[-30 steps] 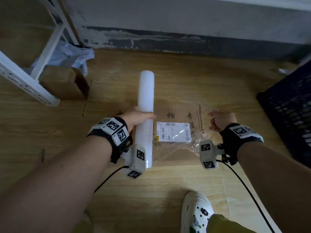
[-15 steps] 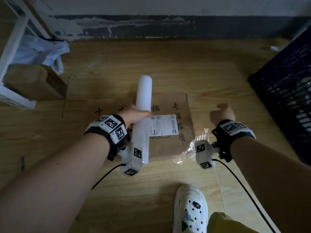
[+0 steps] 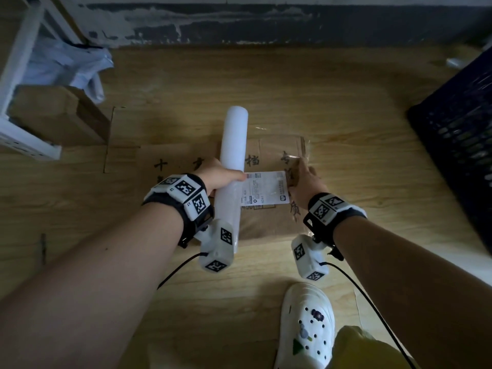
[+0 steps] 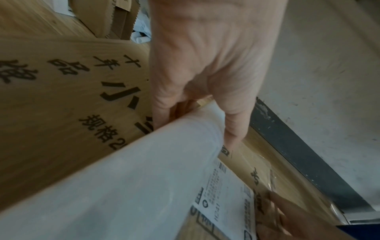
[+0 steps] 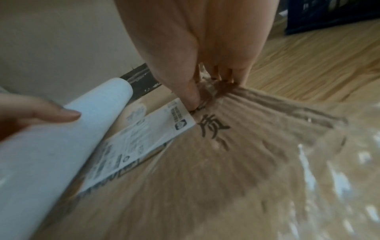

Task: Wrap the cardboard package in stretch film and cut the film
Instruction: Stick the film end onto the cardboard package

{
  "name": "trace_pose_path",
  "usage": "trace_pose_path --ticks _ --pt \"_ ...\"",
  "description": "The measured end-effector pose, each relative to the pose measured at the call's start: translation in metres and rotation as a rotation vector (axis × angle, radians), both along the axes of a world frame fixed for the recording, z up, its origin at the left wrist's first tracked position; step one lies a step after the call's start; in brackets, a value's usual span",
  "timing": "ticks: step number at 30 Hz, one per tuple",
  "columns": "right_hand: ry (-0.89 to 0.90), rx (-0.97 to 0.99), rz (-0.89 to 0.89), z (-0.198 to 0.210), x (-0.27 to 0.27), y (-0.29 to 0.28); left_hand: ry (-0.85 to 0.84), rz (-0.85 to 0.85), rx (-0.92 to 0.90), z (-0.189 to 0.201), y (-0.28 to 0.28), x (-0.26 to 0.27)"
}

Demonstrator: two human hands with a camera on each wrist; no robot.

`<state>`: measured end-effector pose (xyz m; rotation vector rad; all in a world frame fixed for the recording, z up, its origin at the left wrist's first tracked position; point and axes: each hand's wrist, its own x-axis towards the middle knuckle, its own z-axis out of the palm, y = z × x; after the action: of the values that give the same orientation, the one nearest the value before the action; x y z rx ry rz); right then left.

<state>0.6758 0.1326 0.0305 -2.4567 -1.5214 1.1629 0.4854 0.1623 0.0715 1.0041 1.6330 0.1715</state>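
The flat brown cardboard package [image 3: 269,222] lies on the wooden floor, printed with black characters and bearing a white shipping label [image 3: 263,190]. My left hand [image 3: 221,177] grips the white stretch film roll [image 3: 234,147], which lies lengthwise across the package just left of the label. My right hand [image 3: 303,179] pinches the bunched clear film end [image 5: 218,87] against the package's top, right of the label [image 5: 144,142]. Film stretches over the label between roll and hand. In the left wrist view, my fingers [image 4: 232,126] curl round the roll [image 4: 123,178].
A white metal rack [image 3: 26,145] stands at the left with a cardboard box [image 3: 61,115] and a pale plastic bag [image 3: 69,65] beneath it. A dark crate [image 3: 458,145] fills the right side. My white clog [image 3: 306,323] stands just before the package. The wall base [image 3: 266,22] runs behind.
My right hand has moved left with the film end, from off the package's right edge onto its top beside the label. The roll has stayed in my left hand.
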Motion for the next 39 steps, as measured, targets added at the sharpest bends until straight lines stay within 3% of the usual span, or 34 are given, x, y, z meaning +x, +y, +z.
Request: trace_pose_path --ticks 9,17,23,29,34,37,39 --pt "-0.056 -0.103 -0.015 -0.008 -0.007 0.012 0.057 0.064 0.005 -0.013 -0.005 0.006" --pt "-0.077 -0.129 -0.042 -0.011 -0.009 0.016 0.115 0.237 0.029 -0.012 0.000 -0.046" --pt "-0.094 -0.156 -0.070 -0.011 -0.012 0.018 0.240 0.160 0.089 -0.018 0.001 -0.074" --pt "-0.140 -0.159 -0.067 -0.008 -0.018 0.022 0.201 0.120 -0.021 -0.011 0.006 -0.086" --pt "-0.316 -0.092 0.047 0.006 -0.031 0.030 0.160 0.162 -0.036 -0.014 0.009 -0.092" --pt "-0.198 0.016 0.225 0.020 -0.063 0.031 0.128 0.151 -0.054 -0.013 0.009 -0.089" --pt "-0.124 -0.058 0.383 0.019 -0.087 0.028 0.106 0.151 -0.067 -0.014 0.008 -0.090"
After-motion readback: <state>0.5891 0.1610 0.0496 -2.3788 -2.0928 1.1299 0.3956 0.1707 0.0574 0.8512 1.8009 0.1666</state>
